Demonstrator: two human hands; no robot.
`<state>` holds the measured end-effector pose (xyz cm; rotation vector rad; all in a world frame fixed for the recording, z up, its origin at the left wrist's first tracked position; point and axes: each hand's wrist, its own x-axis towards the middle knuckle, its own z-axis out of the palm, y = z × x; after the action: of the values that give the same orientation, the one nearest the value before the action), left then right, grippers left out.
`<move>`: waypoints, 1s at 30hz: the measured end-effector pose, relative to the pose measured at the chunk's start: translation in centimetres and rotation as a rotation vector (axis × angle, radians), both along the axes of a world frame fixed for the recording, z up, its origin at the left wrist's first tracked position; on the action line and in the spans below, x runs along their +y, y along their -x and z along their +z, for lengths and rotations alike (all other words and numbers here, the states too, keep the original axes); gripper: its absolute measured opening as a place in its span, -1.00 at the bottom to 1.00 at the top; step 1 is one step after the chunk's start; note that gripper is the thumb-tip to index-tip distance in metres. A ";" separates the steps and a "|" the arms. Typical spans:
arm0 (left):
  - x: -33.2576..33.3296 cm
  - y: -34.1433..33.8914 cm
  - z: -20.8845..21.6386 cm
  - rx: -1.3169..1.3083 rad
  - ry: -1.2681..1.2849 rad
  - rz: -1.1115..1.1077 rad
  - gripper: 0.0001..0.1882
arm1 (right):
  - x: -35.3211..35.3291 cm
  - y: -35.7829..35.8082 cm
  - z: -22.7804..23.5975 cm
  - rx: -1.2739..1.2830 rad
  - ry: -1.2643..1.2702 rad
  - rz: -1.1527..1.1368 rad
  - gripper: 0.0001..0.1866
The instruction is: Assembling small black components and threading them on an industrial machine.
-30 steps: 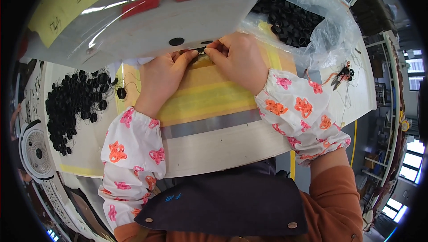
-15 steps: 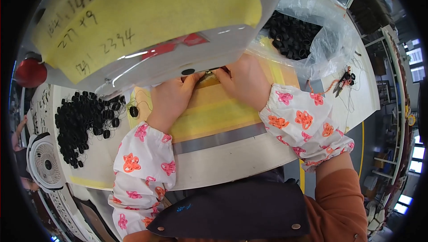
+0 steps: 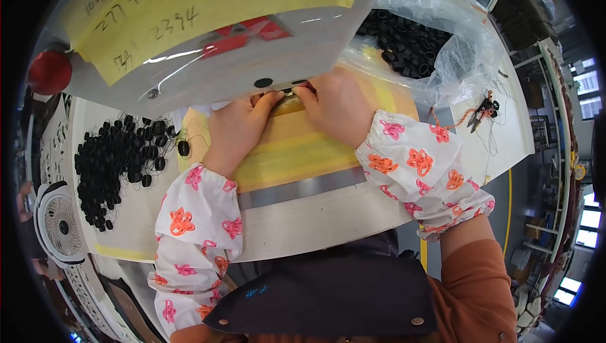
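Note:
Both my hands meet under the front edge of a white sewing machine head, fingers closed in a pinch. My left hand comes in from the left, its thumb and forefinger at a small dark piece, too hidden to name. Close beside it, my right hand pinches at the same spot, thumb towards the left. The machine hides the fingertips in part. Beneath the hands lies a work surface covered in yellow tape. On the left is a pile of small black loops with loose threads; one black loop lies nearer my left hand.
An open clear plastic bag full of black loops stands at the back right. Thread snips with an orange cord lie on the right. A red knob sticks out of the machine's left end. A white fan stands far left.
My view has tilted slightly, so the machine head sits higher and shows more of its front edge. Both hands stay together at the same place, still pinching.

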<state>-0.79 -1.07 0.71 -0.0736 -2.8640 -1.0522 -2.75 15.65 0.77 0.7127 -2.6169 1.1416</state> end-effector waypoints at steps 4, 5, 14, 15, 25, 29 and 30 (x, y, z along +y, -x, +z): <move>0.2 0.0 -0.4 0.031 -0.055 -0.015 -0.65 | 0.3 0.1 0.0 0.002 0.035 0.004 -0.90; 0.1 -0.1 -0.1 -0.020 -0.051 0.017 -0.65 | 0.3 0.1 0.0 0.021 0.042 0.019 -0.90; 0.4 -0.3 0.6 -0.007 -0.041 0.042 -0.66 | 0.1 0.4 -0.7 0.071 0.057 0.008 -0.90; 0.6 -0.2 0.7 -0.015 -0.064 0.041 -0.66 | 0.3 0.4 -0.8 0.077 0.055 -0.002 -0.90; 0.5 -2.3 0.4 0.253 0.022 -0.076 -0.74 | 0.4 0.4 -1.0 0.085 0.103 0.075 -0.89; -2.3 -5.2 1.4 0.376 0.267 -0.034 -0.71 | 2.6 0.2 0.8 0.164 0.055 0.080 -0.88; -4.0 -5.2 1.4 0.364 0.265 0.020 -0.72 | 4.0 0.3 2.2 0.201 -0.011 -0.004 -0.89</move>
<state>4.39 -5.09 2.08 -0.2289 -2.6404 -0.5761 -3.07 19.62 2.96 0.7801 -2.4579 0.9992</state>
